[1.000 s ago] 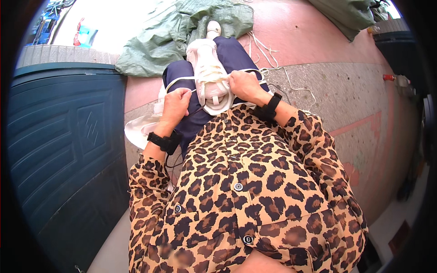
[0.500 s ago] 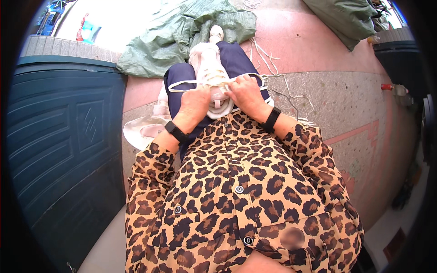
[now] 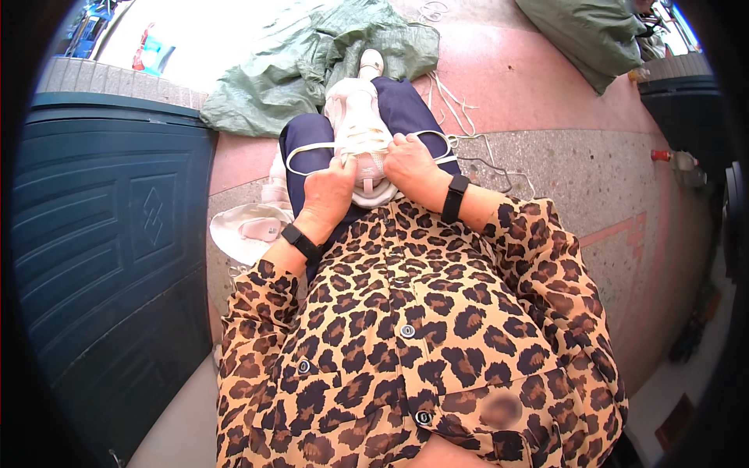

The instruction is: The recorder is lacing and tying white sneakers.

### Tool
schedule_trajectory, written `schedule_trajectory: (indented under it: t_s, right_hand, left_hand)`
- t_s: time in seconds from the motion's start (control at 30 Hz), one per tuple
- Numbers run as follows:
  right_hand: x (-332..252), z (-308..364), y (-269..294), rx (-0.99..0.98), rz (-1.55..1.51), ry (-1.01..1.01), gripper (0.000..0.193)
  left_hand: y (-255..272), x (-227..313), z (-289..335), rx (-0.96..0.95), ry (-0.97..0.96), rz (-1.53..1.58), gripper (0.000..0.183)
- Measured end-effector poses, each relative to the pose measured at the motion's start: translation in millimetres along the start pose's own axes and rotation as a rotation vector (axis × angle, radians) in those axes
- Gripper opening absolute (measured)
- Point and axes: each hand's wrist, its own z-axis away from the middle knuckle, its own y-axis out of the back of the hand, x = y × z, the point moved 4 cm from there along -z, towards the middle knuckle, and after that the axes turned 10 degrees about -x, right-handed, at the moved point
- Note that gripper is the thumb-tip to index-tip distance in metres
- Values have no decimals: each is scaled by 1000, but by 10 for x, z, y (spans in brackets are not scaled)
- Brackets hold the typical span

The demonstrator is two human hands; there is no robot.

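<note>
A whitish-pink sneaker (image 3: 355,105) lies across my lap, its toe pointing away and its tongue (image 3: 370,173) toward me. Flat cream shoelace (image 3: 367,142) crosses its upper part. My left hand (image 3: 328,191) is closed at the left eyelet edge, with a lace loop (image 3: 292,161) curving out beside it over my thigh. At the right edge my right hand (image 3: 412,165) is closed too, and another loop of lace bows out past it. The fingertips partly hide where the lace is pinched. Both wrists carry dark bands.
A second pale shoe (image 3: 253,230) lies left of my leg. Loose laces (image 3: 452,101) trail over the floor to the right. Green sheeting (image 3: 265,90) spreads ahead, with a full green sack (image 3: 585,39) at far right. A dark blue panelled door (image 3: 117,195) stands at left.
My left hand has drawn slightly toward me and left. My right hand has shifted a little left, closer to the shoe. The loop on the right now bows out wider.
</note>
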Motion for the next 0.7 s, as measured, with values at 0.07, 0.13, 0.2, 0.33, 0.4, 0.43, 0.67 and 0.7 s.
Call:
schedule_trajectory:
  t_s: [0.07, 0.13, 0.2, 0.33, 0.4, 0.43, 0.67, 0.7]
  right_hand:
    - [26, -3, 55, 64, 7, -41, 8]
    - [61, 18, 69, 128, 14, -82, 9]
    - [90, 65, 68, 259, -109, -43, 8]
    - [138, 129, 8, 471, -290, 6, 9]
    - [143, 132, -30, 483, -306, -1, 10]
    - [152, 128, -45, 469, -325, -27, 11]
    - [108, 138, -32, 454, -220, -21, 12]
    - [110, 143, -35, 461, -225, -25, 12]
  left_hand:
    - [20, 9, -22, -24, -33, -60, 13]
    - [6, 34, -51, -109, -95, -169, 9]
    - [54, 73, -84, -5, -188, -171, 7]
    - [81, 156, -110, 96, -308, -179, 5]
    - [70, 154, -111, 38, -251, -207, 6]
    - [65, 145, -116, -6, -190, -233, 7]
    - [140, 225, -117, -36, -206, -290, 11]
    - [131, 218, -129, -69, -175, -292, 11]
